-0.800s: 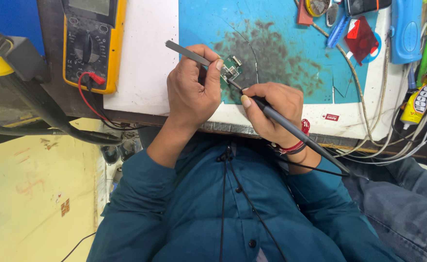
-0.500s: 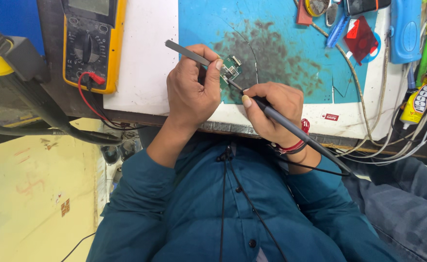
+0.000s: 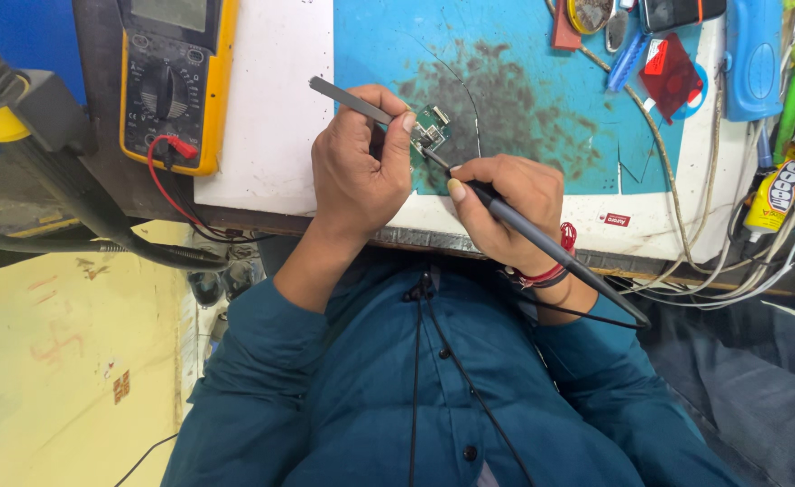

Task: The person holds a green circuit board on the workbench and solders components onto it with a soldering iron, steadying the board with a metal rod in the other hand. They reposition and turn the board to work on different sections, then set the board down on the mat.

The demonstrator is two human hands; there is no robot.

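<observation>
On the stained blue mat [image 3: 524, 99], a small green circuit board [image 3: 430, 133] is worked on with two tools.

Grey tweezers [image 3: 352, 101] are pinched in the left hand [image 3: 361, 167], tips at the board; a dark soldering iron [image 3: 542, 243] is gripped pen-style by the right hand [image 3: 506, 212], tip touching the board's near edge. Left of the mat, a yellow multimeter [image 3: 176, 81] is seen.

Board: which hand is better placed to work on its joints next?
Probably the right: the right hand holds the iron like a pen, tip at the board. The left hand holds tweezers.
</observation>
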